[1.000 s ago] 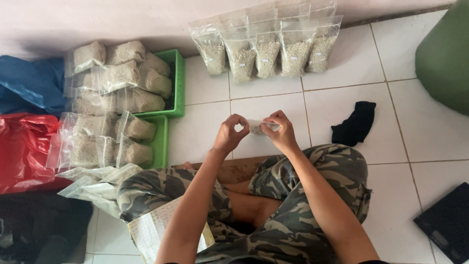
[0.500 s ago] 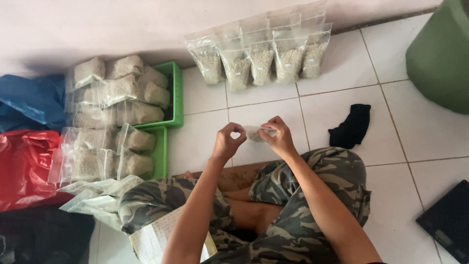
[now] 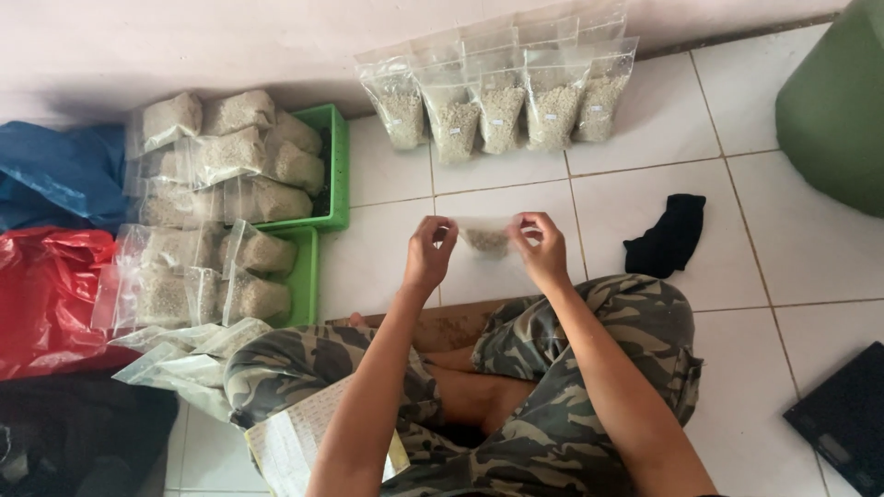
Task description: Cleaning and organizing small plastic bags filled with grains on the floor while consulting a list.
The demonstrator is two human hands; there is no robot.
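Left hand (image 3: 430, 250) pinches the small clear bag (image 3: 486, 237) at its nine o'clock end, right hand (image 3: 543, 248) pinches the three o'clock end. The bag's long axis runs nine to three, both hands equally near. It hangs above the white tiled floor (image 3: 387, 262); filled bags (image 3: 497, 106) lean at twelve o'clock.

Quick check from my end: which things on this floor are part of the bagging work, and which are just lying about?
In the work:
left hand and right hand pinching a small clear bag
five filled bags leaning on the wall
filled bags piled in the green trays
empty clear bags

Lying about:
black cloth
red plastic bag
blue plastic bag
green container
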